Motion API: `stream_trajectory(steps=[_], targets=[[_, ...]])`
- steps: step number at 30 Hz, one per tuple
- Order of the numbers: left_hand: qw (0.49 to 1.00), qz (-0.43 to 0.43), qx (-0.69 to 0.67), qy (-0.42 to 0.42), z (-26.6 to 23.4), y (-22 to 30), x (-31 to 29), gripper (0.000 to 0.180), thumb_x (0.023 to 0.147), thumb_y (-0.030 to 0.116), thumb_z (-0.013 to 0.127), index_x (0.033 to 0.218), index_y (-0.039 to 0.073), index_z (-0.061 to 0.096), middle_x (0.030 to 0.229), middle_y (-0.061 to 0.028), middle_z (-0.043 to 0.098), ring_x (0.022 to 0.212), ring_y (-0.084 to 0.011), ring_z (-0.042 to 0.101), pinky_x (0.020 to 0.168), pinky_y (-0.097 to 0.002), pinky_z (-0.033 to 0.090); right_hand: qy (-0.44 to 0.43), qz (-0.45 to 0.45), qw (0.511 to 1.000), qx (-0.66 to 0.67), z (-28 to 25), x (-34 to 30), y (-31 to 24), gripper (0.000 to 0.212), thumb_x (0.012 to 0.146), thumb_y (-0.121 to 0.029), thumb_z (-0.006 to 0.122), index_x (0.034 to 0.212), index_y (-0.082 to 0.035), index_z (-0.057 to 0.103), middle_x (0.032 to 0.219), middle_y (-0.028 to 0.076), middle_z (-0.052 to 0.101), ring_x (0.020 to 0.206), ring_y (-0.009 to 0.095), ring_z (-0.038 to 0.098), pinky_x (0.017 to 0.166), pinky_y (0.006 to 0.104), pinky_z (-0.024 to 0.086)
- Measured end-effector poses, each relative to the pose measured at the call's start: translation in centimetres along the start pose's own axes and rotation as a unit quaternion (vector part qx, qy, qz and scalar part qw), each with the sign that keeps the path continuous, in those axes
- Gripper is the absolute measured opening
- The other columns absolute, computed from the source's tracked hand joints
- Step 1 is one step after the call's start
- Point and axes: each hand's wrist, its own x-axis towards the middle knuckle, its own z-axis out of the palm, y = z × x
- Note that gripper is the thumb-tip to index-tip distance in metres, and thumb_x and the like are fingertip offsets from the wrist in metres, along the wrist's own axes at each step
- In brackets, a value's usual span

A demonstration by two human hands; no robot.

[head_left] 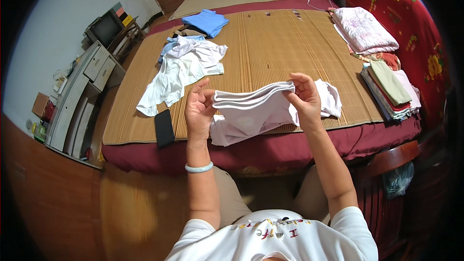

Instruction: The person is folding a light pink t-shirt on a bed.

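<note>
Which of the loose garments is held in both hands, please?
The pale garment at the bed's near edge, between left hand and right hand; the others lie untouched.

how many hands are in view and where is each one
2: the left hand holds the white garment by the left end of its upper edge, the right hand by the right end. No other hands show.

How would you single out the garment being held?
On the bed lies a tan mat. Above its near edge, the left hand and right hand hold a white garment. Unlike the pale clothes heaped farther left, it alone is held up, its top edge in layers.
</note>
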Motion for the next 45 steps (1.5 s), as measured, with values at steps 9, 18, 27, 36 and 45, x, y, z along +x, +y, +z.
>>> stream_trajectory(steps=[9,18,27,36,45], targets=[[0.981,0.043,0.170,-0.080,-0.3,1.2,-0.7,0.063,0.084,-0.009,0.070,0.142,0.008,0.052,0.101,-0.0036,0.067,0.092,-0.0101,0.065,0.084,-0.0259,0.054,-0.004,0.000,1.000,0.005,0.1,0.2,0.5,0.040,0.088,0.011,0.062,0.125,-0.002,0.054,0.111,0.004,0.061,0.103,0.012,0.061,0.095,0.0265,0.050],[0.961,0.018,0.242,-0.131,1.6,2.2,-1.0,0.061,0.081,-0.014,0.062,0.139,0.005,0.054,0.101,-0.0019,0.064,0.093,-0.0089,0.062,0.089,-0.0258,0.051,0.020,0.024,0.999,0.007,0.1,0.3,0.4,0.032,0.089,0.008,0.064,0.119,-0.002,0.058,0.108,0.003,0.063,0.099,0.010,0.061,0.090,0.0247,0.050],[0.992,-0.036,0.117,-0.028,1.6,1.7,-1.1,0.047,0.085,-0.010,0.050,0.129,0.001,0.060,0.104,0.0012,0.060,0.095,-0.0051,0.054,0.085,-0.0218,0.044,0.050,0.047,0.997,0.043,-0.7,0.4,0.8,0.031,0.090,0.004,0.066,0.119,-0.004,0.059,0.108,0.002,0.062,0.100,0.009,0.058,0.093,0.0245,0.047],[0.990,-0.031,0.133,-0.044,0.1,1.5,-1.1,0.023,0.087,-0.012,0.057,0.104,0.003,0.058,0.099,0.0007,0.059,0.090,-0.0050,0.057,0.080,-0.0195,0.045,0.016,0.028,0.999,0.030,-0.1,0.4,0.0,0.033,0.090,0.004,0.066,0.120,-0.006,0.059,0.108,0.000,0.062,0.100,0.009,0.059,0.091,0.0237,0.048],[0.989,-0.050,0.125,-0.055,0.5,2.0,-1.1,0.020,0.086,-0.011,0.065,0.096,0.004,0.057,0.092,0.0010,0.060,0.085,-0.0049,0.058,0.077,-0.0197,0.047,0.022,0.029,0.999,0.037,-0.3,0.4,0.0,0.029,0.091,0.002,0.066,0.118,-0.006,0.060,0.104,0.000,0.063,0.098,0.008,0.059,0.090,0.0238,0.048]])
